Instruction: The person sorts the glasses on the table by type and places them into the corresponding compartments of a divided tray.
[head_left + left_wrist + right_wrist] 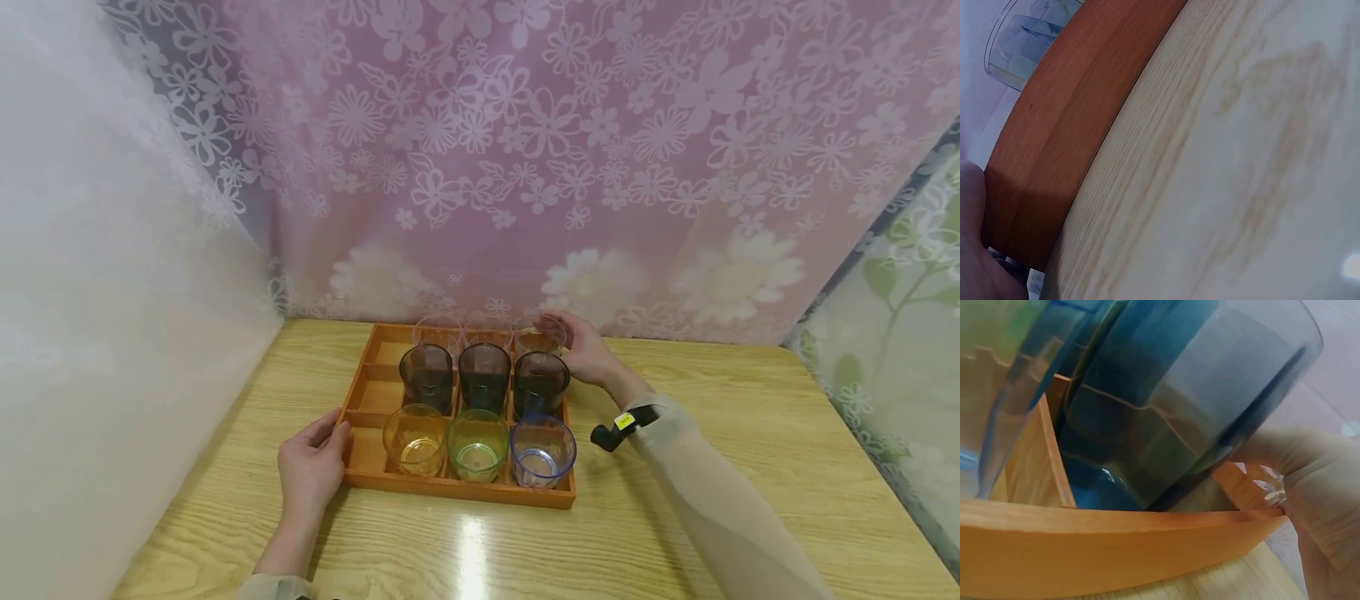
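Note:
My left hand [313, 461] grips the front left corner of a wooden compartment tray [457, 490], thumb at its rim; that hand shows at the edge of the left wrist view. At the back right corner, my right hand [588, 350] curls round a clear glass [542, 332], fingers behind it. In the right wrist view the thumb [1272, 449] reaches behind a dark glass [1179, 406], which hides most of the clear one. Three dark glasses [484, 379] form the middle row. In the front row stand a yellow glass [416, 442], a green glass [477, 446] and a blue glass [543, 450].
Two more clear glasses [438, 333] stand in the back row. The tray's left column [367, 448] shows bare wood. Under it is a wood-grain table [697, 379], with a pink flowered curtain [487, 192] close behind and a white curtain [127, 275] at the left.

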A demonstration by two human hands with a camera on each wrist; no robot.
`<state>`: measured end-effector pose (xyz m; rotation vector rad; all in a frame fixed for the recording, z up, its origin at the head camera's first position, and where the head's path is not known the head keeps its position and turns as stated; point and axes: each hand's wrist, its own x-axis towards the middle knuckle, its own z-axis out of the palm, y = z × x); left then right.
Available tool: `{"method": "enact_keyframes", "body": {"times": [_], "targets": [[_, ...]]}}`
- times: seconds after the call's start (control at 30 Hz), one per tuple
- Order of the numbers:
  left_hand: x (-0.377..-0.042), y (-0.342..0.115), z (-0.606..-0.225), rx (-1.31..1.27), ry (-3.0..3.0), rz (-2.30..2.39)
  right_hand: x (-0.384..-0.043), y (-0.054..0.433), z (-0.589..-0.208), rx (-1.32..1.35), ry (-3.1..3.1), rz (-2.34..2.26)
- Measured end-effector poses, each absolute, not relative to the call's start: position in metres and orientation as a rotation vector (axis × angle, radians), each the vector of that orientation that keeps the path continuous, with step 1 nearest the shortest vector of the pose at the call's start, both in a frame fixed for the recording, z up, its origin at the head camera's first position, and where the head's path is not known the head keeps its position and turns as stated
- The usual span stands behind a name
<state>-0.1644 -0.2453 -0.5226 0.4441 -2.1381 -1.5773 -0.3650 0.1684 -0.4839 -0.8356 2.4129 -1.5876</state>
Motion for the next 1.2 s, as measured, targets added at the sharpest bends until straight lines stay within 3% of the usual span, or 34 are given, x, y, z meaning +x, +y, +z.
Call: {"method": "enact_keyframes", "body": {"times": [0.7,1.2], "targets": [[-0.175,-0.256,-0.528,0.462,-2.224,-1.647,-0.336,0.197,-0.467,-0.693,2.467,-1.605],[-0.181,-0.278,-0.504,0.381,-2.365,-1.704,-0.282,0.233,-0.452,-0.555,2.450,-1.689]]}}
